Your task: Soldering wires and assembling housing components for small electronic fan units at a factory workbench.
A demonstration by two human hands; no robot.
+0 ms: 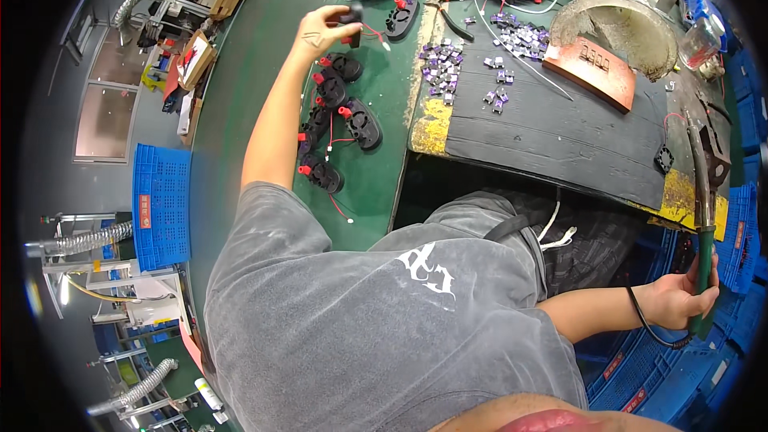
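Over the green mat at the far left, my left hand (pixel 322 30) is closed round a small black plastic part (pixel 352 14), with red wires and a white plug hanging beside it. The fingers hide much of the part. Just to the right lies a black oval housing (pixel 402 18) with a red piece on its end. Nearer to me, several similar black housings (pixel 362 125) with red pieces and wires lie in a cluster. At the far right, my right hand (pixel 680 300) grips the green handle of a soldering iron (pixel 705 272), whose metal shaft points away from me.
Small purple-and-white parts (pixel 442 68) lie scattered on the dark bench board (pixel 544 136). Behind them are a copper-coloured block (pixel 590 72), a fume duct hood (pixel 620 28) and pliers (pixel 454 22). A small black fan (pixel 664 159) lies near the right edge. Blue crates (pixel 162 208) stand on both sides.
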